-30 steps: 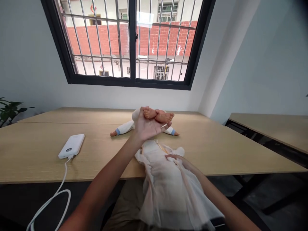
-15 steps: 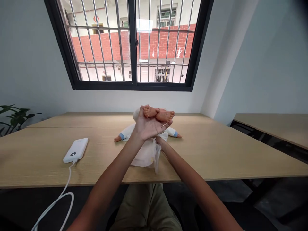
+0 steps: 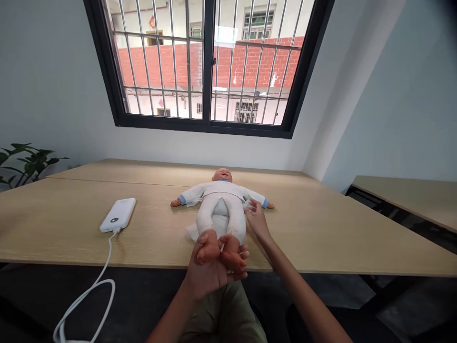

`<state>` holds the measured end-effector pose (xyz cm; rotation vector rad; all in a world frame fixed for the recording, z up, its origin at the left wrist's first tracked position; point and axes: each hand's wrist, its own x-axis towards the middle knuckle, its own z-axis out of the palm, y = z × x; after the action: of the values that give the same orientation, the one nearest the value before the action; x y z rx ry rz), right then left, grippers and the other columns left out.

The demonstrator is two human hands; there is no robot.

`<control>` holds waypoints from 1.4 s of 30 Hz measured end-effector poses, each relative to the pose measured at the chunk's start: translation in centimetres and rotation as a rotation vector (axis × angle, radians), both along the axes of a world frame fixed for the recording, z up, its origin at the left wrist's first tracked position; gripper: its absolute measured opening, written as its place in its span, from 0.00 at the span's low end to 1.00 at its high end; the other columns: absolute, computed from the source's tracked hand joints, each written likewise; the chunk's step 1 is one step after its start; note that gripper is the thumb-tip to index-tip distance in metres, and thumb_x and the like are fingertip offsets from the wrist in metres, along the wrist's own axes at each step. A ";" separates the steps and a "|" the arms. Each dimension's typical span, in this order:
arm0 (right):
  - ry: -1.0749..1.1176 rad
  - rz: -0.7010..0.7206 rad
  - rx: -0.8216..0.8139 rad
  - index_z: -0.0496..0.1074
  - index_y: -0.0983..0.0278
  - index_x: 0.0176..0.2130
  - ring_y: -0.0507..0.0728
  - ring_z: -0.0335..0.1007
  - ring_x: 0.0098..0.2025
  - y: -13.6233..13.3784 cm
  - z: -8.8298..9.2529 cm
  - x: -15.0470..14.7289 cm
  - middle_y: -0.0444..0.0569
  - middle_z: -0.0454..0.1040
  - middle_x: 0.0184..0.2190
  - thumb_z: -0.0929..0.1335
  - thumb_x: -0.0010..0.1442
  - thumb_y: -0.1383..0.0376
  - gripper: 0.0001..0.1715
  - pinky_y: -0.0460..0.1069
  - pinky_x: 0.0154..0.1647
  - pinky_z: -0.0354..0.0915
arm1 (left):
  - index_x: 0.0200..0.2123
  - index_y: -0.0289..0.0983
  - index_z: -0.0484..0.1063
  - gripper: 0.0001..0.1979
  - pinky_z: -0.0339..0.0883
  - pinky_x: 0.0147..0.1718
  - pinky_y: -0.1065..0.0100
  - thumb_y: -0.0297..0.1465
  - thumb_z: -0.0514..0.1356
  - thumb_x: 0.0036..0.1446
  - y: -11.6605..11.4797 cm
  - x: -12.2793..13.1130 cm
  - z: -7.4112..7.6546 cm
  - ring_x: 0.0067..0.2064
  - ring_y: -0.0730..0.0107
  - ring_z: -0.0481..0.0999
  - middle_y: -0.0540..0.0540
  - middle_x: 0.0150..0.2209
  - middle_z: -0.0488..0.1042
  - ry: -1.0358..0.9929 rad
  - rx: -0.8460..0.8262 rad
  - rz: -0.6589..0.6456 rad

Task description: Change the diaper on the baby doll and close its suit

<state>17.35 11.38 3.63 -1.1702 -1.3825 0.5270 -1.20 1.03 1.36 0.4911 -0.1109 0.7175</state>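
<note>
A baby doll in a white suit with blue cuffs lies on its back on a light wooden table, its head at the far side. My left hand is shut around both bare doll feet, raising them at the table's near edge. A white nappy lies under the doll's hips, mostly hidden by the legs. My right hand touches the white fabric at the doll's side, just below the doll's left arm. Whether it pinches the fabric is hard to tell.
A white power bank lies on the table to the left, its white cable hanging over the front edge. A leafy plant stands far left. Another table stands to the right. A barred window is ahead.
The doll's legs have swung from over its body toward me, still held by my left hand. Its head and torso now show. The white fabric is no longer bunched; it lies under the hips.
</note>
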 end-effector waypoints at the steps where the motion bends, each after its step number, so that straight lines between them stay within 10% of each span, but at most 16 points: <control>1: -0.005 -0.007 0.032 0.68 0.65 0.51 0.61 0.68 0.53 -1.0 0.6 0.0 0.58 0.71 0.53 0.64 0.59 0.58 0.22 0.57 0.53 0.66 | 0.49 0.40 0.71 0.26 0.55 0.56 0.47 0.52 0.54 0.56 -0.2 -0.1 -0.4 0.62 0.49 0.63 0.35 0.59 0.66 0.000 -0.011 0.000; 9: -0.767 0.551 0.115 0.74 0.60 0.45 0.54 0.74 0.45 -7.6 3.1 -1.8 0.44 0.79 0.40 0.58 0.70 0.61 0.18 0.61 0.70 0.39 | 0.53 0.33 0.72 0.36 0.52 0.59 0.42 0.57 0.53 0.56 -2.2 -2.1 -1.5 0.57 0.47 0.69 0.33 0.55 0.72 0.119 -0.161 0.041; 14: -0.945 0.487 0.092 0.74 0.60 0.47 0.55 0.72 0.48 -7.1 3.1 0.0 0.45 0.79 0.42 0.57 0.71 0.60 0.20 0.61 0.69 0.43 | 0.47 0.28 0.76 0.30 0.62 0.57 0.55 0.50 0.61 0.56 -2.7 -5.0 -1.5 0.58 0.49 0.71 0.33 0.54 0.73 0.274 -0.216 0.097; 23: -1.337 0.283 0.092 0.69 0.64 0.57 0.62 0.68 0.55 -6.9 2.7 2.1 0.55 0.74 0.50 0.61 0.56 0.77 0.30 0.66 0.68 0.44 | 0.36 0.34 0.76 0.17 0.75 0.38 0.61 0.35 0.50 0.68 -3.2 -7.1 -0.6 0.31 0.65 0.82 0.48 0.41 0.82 0.474 -0.459 0.418; 32: -1.287 0.369 0.135 0.71 0.62 0.54 0.63 0.68 0.53 -6.5 0.5 -2.9 0.54 0.73 0.50 0.65 0.58 0.70 0.24 0.66 0.67 0.46 | 0.48 0.27 0.72 0.26 0.76 0.34 0.59 0.43 0.44 0.69 -2.8 -6.9 0.1 0.28 0.62 0.82 0.43 0.39 0.82 0.443 -0.474 0.340; 42: -0.814 0.368 0.112 0.70 0.62 0.54 0.58 0.66 0.55 -5.8 1.9 0.6 0.52 0.71 0.53 0.58 0.52 0.79 0.33 0.54 0.57 0.62 | 0.51 0.28 0.70 0.25 0.76 0.34 0.60 0.41 0.43 0.70 -1.9 -6.9 -0.1 0.30 0.62 0.82 0.40 0.42 0.81 0.417 -0.410 0.378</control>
<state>17.95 5.56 5.55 -1.0811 -2.3210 0.2095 -8.13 -0.85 1.26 0.2584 0.5239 0.9625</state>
